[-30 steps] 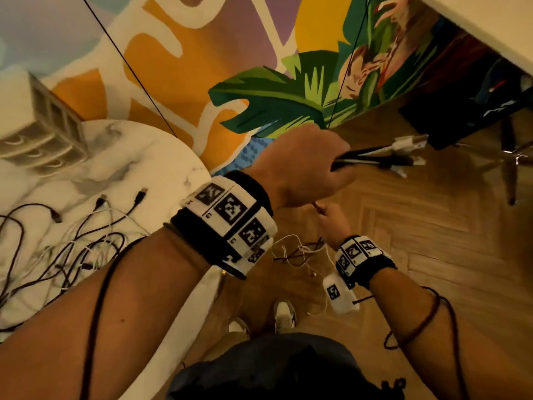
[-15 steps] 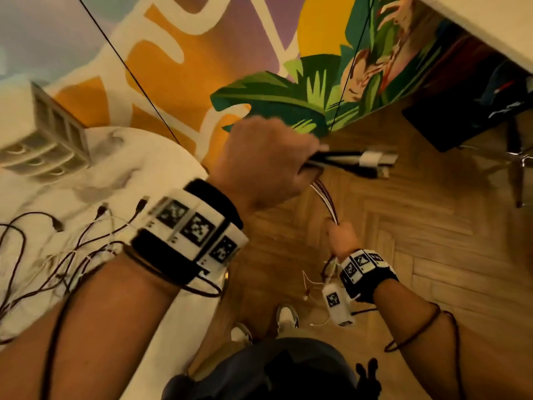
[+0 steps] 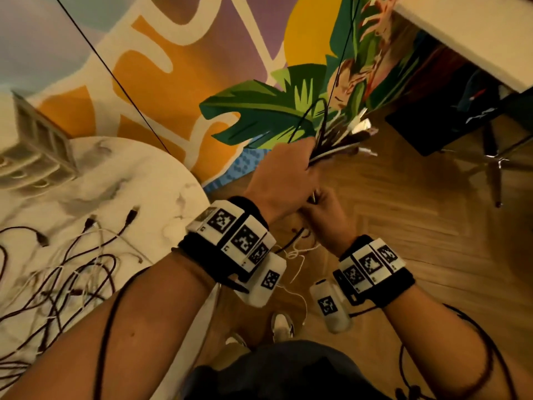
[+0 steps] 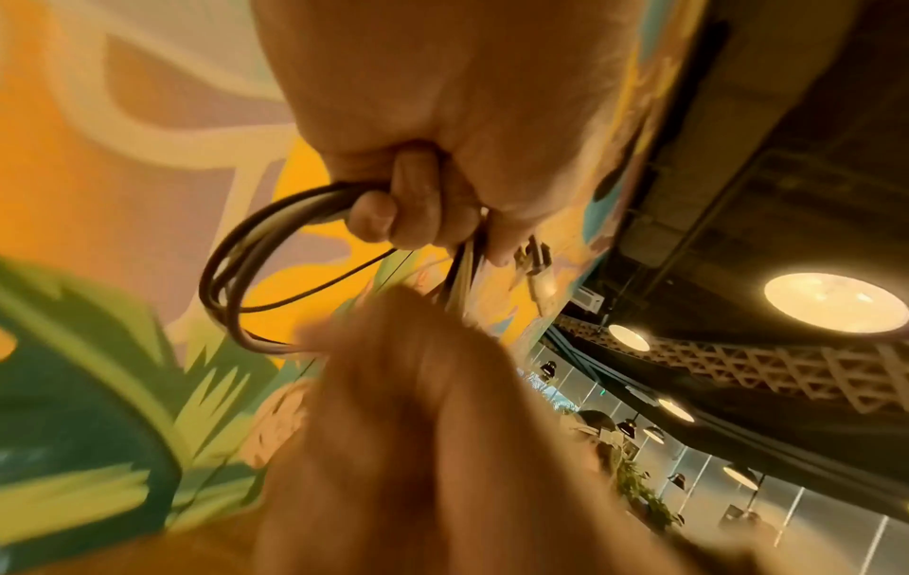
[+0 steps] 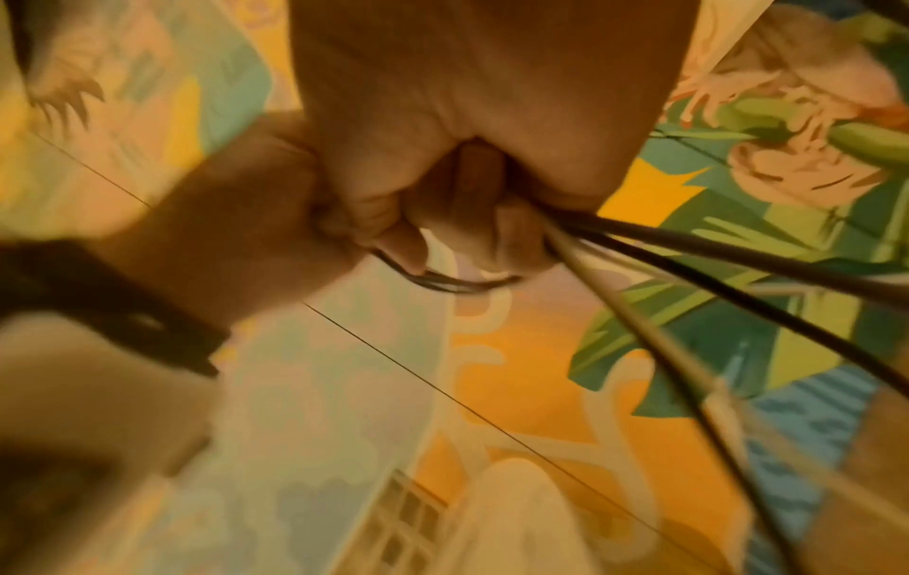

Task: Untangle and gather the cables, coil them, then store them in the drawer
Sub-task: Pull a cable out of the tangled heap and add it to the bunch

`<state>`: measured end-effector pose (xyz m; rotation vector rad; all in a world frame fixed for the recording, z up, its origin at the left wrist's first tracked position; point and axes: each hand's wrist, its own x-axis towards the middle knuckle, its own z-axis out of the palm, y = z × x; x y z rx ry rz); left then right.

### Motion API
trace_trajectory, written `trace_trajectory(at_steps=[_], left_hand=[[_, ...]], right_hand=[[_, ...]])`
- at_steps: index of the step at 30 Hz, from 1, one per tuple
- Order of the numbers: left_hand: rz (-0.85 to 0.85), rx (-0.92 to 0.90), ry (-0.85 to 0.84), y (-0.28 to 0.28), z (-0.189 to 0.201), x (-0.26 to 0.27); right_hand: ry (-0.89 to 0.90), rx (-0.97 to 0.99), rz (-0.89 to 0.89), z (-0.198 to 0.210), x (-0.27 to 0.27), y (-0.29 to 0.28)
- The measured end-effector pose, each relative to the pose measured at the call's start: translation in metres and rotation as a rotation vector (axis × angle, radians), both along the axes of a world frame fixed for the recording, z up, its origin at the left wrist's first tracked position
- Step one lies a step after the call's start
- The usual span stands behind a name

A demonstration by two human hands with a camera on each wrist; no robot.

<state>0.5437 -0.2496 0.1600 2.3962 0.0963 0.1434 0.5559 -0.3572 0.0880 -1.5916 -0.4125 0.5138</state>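
My left hand (image 3: 284, 171) clenches the cable bundle (image 3: 337, 140) over the floor, the right hand (image 3: 324, 210) grasping it just below. It looks light, limp and springy; I'd take hold close beneath the plugs, probably.

A round white marble table (image 3: 161, 180) stood at the left, beside a wooden herringbone floor (image 3: 403, 226). On the tabletop lay a loose tangle of black and white cables (image 3: 66, 272), their plugs pointing outward, and a pale drawer unit (image 3: 34, 151) stood at its far edge.
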Motion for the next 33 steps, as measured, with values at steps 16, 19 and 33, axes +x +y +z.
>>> trace_trajectory(at_steps=[16, 19, 33], left_hand=[[0.174, 0.406, -0.291, 0.042, 0.079, -0.012], [0.142, 0.435, -0.291, 0.043, 0.084, -0.016], [0.155, 0.241, -0.227, 0.046, 0.067, -0.027]], right_hand=[[0.411, -0.618, -0.22, -0.156, 0.013, -0.017], [0.443, -0.698, -0.301, -0.16, 0.017, -0.019], [0.325, -0.96, -0.147, -0.161, 0.018, -0.022]])
